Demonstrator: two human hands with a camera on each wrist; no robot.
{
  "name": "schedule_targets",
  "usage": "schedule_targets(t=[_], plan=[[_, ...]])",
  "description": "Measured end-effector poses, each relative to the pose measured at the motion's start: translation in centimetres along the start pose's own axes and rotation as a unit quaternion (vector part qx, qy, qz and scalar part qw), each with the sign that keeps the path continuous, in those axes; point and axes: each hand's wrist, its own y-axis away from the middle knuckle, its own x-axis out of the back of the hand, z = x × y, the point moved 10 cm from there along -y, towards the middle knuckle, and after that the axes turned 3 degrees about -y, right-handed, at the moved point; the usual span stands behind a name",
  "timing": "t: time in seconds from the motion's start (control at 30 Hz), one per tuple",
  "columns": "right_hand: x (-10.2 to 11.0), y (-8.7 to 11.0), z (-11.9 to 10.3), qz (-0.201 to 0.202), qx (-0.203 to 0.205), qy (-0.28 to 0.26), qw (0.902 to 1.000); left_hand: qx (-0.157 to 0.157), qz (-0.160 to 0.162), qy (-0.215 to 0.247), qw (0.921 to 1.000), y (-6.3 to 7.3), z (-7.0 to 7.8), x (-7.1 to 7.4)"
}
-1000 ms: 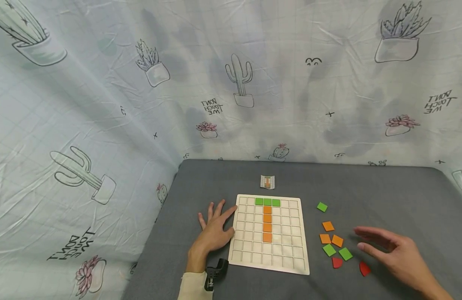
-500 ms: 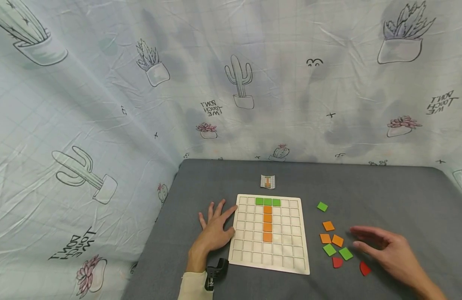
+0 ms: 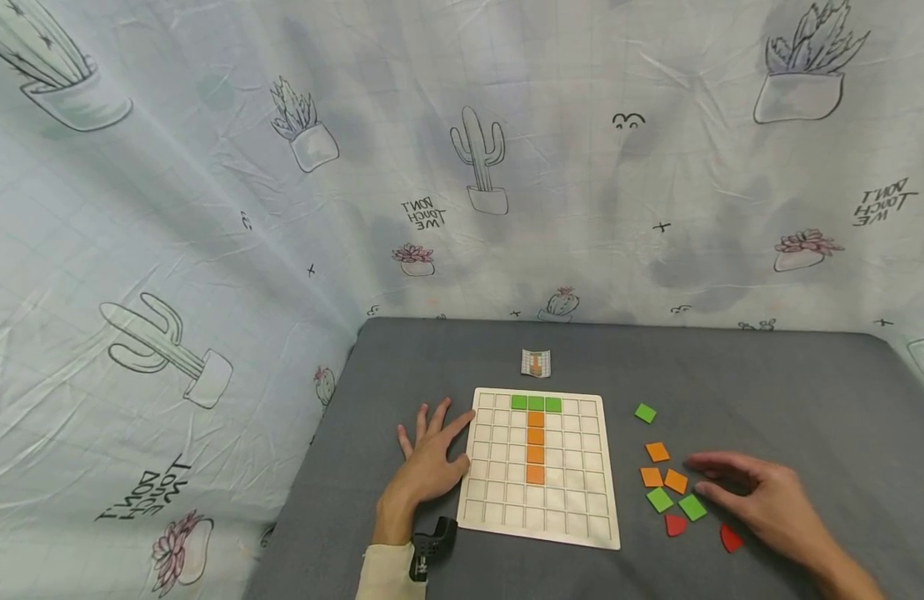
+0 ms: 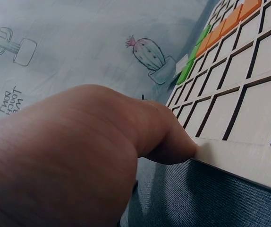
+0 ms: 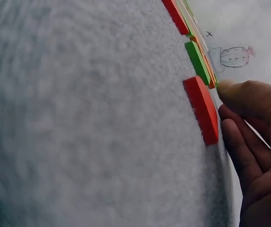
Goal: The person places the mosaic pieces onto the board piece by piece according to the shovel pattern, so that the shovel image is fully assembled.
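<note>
A pale wooden grid board lies on the grey table, three green squares along its top row and a column of several orange squares beneath. My left hand, fingers spread, rests at the board's left side; index fingertip and thumb touch its edge. To the right, my right hand hovers beside the loose tiles, thumb and fingers apart with nothing between them. Nearest its thumb is a green square tile; an orange tile lies just left. In the right wrist view, a red rounded piece lies close to the fingers.
More loose pieces lie right of the board: another orange tile, a green tile, a red piece and a separate green tile. Behind the board sits a small pattern card. A cactus-print curtain hangs behind the table.
My right hand has moved left toward the loose tiles, its thumb now close to the green tile. The left hand, board and tiles have stayed in place.
</note>
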Motion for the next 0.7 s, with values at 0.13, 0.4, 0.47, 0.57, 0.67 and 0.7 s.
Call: schedule_targets(t=[0.13,0.4,0.47,0.57,0.67,0.7], plan=[[-0.4,0.0,-0.6,0.006,0.027,0.024,0.9993,0.007,-0.009,-0.013,0.9999,0.0,0.0,0.0],[-0.9,0.1,-0.8,0.000,0.021,0.036,0.9991,-0.003,-0.002,-0.001,1.0000,0.1,0.2,0.0],[-0.9,0.1,-0.8,0.000,0.021,0.036,0.9991,-0.008,0.003,0.003,1.0000,0.1,0.2,0.0],[-1.0,0.2,-1.0,-0.001,0.027,0.039,0.9989,-0.007,0.002,0.002,1.0000,0.1,0.2,0.0],[-1.2,0.2,-1.3,-0.003,0.034,0.046,0.9984,0.002,-0.003,-0.007,1.0000,0.2,0.0,0.0],[-1.2,0.2,-1.3,-0.005,0.035,0.047,0.9983,0.004,-0.005,-0.009,0.9999,0.2,-0.1,0.0]])
